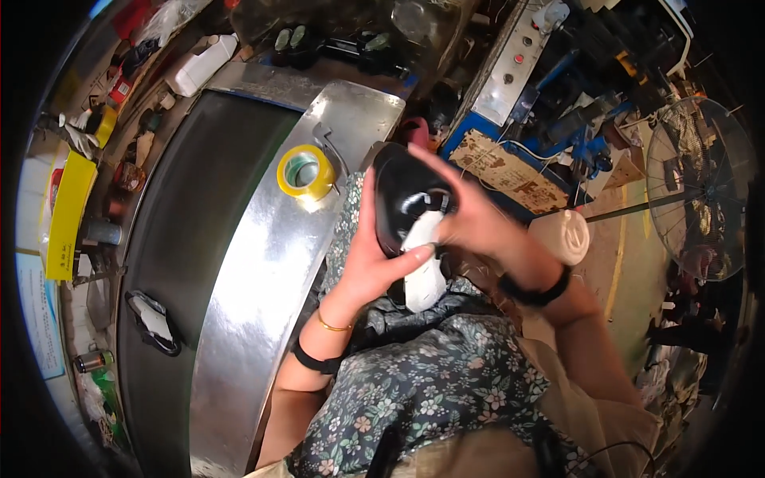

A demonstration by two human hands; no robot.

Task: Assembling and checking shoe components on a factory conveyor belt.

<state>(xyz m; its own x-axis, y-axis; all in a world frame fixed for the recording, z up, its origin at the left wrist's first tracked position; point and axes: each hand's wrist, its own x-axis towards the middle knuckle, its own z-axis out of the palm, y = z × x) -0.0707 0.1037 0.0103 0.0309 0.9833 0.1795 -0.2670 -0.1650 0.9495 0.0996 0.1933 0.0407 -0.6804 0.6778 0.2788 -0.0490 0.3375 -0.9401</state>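
In front of my apron I hold a glossy black shoe [396, 185] between both hands. A white strip-like piece [424, 280] shows along its opening and runs toward me. My left hand [370, 251] is closed along the shoe's left side, its thumb lying across the white piece. Around the right side curls my right hand [478, 215], slightly blurred, with its fingers at the shoe and the white piece. The shoe's underside and some of my fingertips are hidden.
Left of me, a shiny metal ledge [247, 295] borders a dark conveyor belt [179, 231]. On the ledge sits a yellow tape roll [305, 173]; another black shoe [153, 323] with a white inside lies on the belt. A machine panel [510, 68] and a large fan [701, 191] stand right.
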